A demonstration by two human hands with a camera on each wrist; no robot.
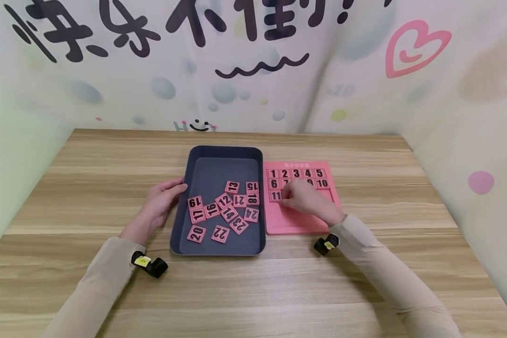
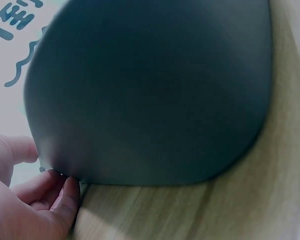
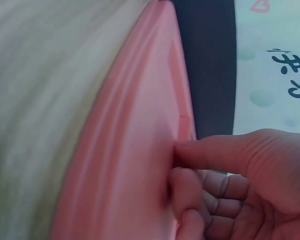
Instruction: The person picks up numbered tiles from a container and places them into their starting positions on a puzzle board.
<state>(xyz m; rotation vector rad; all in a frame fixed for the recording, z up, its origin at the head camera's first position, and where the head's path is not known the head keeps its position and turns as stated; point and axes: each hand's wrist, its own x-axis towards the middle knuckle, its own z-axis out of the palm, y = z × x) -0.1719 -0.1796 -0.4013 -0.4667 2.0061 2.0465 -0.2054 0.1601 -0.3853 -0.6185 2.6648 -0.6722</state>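
My left hand (image 1: 162, 199) holds the left rim of a dark grey tray (image 1: 224, 170), thumb at its edge. The left wrist view shows the fingers against the outside of the tray wall (image 2: 140, 110). Inside lie several loose pink number tiles (image 1: 220, 234), some upside down or turned. To the right, my right hand (image 1: 306, 199) is over a pink number board (image 1: 295, 225), its fingers curled. Thumb and index finger pinch at the right side of the number 11 tile (image 1: 274, 195), which sits in the third row. My hand partly covers the second row.
The tray and the board stand side by side on a wood-grain table (image 1: 110, 155). Behind is a printed wall (image 1: 253, 103) with large lettering. Black cameras are strapped to both wrists.
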